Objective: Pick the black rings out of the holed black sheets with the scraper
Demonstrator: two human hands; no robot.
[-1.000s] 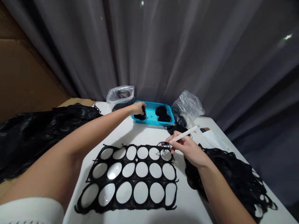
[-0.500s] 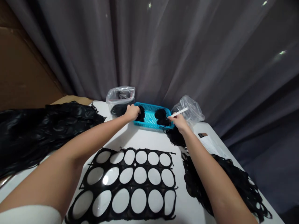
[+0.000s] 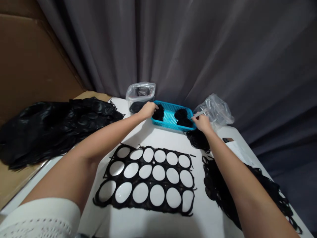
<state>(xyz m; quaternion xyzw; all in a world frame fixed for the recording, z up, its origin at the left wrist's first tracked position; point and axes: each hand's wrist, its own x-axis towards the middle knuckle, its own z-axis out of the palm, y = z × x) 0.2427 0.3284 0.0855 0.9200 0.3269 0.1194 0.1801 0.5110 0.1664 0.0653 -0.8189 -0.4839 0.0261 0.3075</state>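
Observation:
My left hand [image 3: 149,110] reaches over the left rim of a blue plastic basket [image 3: 170,127], fingers closed together at a pile of black pieces [image 3: 158,113]. Whatever the fingertips hold is too small to make out. At the basket's right rim, my right hand [image 3: 203,123] is closed around a white pen-shaped tool [image 3: 200,113]. Two round black bundles [image 3: 181,114] lie in the basket beside it. Nearer to me, a black sheet with rows of oval holes [image 3: 151,168] lies flat on the white table; neither hand touches it.
Clear plastic bags [image 3: 140,91] stand behind both hands, one with black pieces inside. Black strands [image 3: 198,139] lie below the basket's right end. Black cut-out sheets [image 3: 223,185] are heaped at right, shiny black material [image 3: 54,129] at left. A phone [image 3: 228,140] lies by white paper.
My right hand has moved from above the holed sheet up to the basket's right end, still holding the white tool; the dark strands near its fingers are gone. The left hand stays at the basket's left end.

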